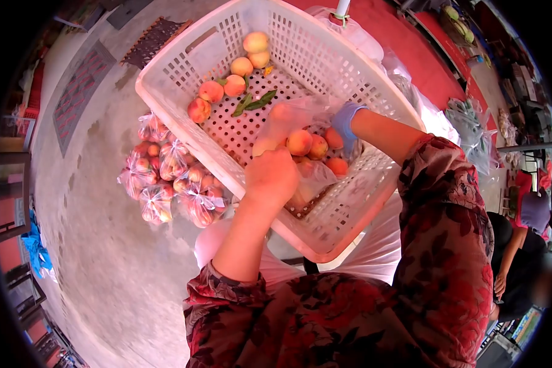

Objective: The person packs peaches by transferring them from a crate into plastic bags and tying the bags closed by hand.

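Observation:
Inside the white perforated plastic crate (184, 138), a clear plastic bag (316, 110) holds several orange-red peaches (299, 142). My left hand (273, 176), bare, is closed in a fist on the near edge of this bag. My right hand (348, 126) wears a blue glove and reaches down at the bag's right side, against a peach (333, 138); its fingers are mostly hidden. Along the crate's left and far part lie several loose peaches (211, 91). Green leaves (260, 101) rest on the perforated floor among them.
On the concrete floor left of the crate sits a pile of tied clear bags of peaches (165, 168). A dark metal grate (83, 92) lies farther left. Bagged greens (472, 132) stand at the right, and another person (527, 214) is at the right edge.

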{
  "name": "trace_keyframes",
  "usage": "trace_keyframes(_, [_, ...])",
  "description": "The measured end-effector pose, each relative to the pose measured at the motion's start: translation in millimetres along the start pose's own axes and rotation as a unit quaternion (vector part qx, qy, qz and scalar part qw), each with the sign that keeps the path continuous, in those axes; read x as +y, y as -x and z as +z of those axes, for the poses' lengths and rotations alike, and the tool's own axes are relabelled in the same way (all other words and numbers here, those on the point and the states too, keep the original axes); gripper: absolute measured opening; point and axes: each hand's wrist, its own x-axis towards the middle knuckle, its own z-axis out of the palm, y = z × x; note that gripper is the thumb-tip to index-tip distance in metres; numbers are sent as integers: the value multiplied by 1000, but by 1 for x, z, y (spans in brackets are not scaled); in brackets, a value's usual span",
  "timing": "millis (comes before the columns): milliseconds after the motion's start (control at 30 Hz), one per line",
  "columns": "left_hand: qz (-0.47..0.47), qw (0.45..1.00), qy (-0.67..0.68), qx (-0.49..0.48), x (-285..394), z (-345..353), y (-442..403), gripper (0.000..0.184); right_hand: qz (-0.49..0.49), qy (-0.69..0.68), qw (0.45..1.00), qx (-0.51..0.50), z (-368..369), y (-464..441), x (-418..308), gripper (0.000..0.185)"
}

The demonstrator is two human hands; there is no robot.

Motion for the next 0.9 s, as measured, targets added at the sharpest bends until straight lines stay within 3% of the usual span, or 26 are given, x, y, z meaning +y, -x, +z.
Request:
trace_keyframes(67, [5,1000,-8,5,-1,1,-1,20,48,117,990,-58,18,4,10,61])
trace_keyframes(133, [6,1000,-7,3,-1,3,-1,20,153,144,974,-84,3,35,-3,52])
trace_keyframes(233, [26,999,-29,-19,-1,3,-1,19,200,216,950,101,-8,68,-12,39])
trace_keyframes(333, [81,989,-97,-73,-2,5,3,19,266,225,915,205,-8,63,-16,33])
trace_keyframes(433, [111,973,-153,-136,4,1,11,17,274,162,922,221,-16,51,-16,28])
trace_keyframes(533, [105,959,-188,-182,15,-7,16,18,217,57,864,450,-8,31,-4,25])
trace_keyframes(600, [78,949,-212,-221,20,-8,15,20,133,-243,791,546,-7,26,2,21])
trace_keyframes(633, [115,956,-217,-159,15,1,17,19,85,-384,720,571,-12,29,2,19])
trace_keyframes(700, [193,955,-220,-37,-2,26,23,17,68,-653,624,423,-22,44,4,24])
trace_keyframes(733, [271,945,-181,-26,2,22,25,15,56,-763,552,330,-27,54,6,26])
trace_keyframes(800, [416,904,-97,-4,13,12,31,10,15,-830,484,277,-34,67,8,29])
trace_keyframes(833, [391,914,-73,-78,16,8,34,10,-6,-858,449,249,-36,72,8,31])
trace_keyframes(900, [333,916,-25,-220,19,4,40,11,-82,-862,436,244,-35,76,9,33])
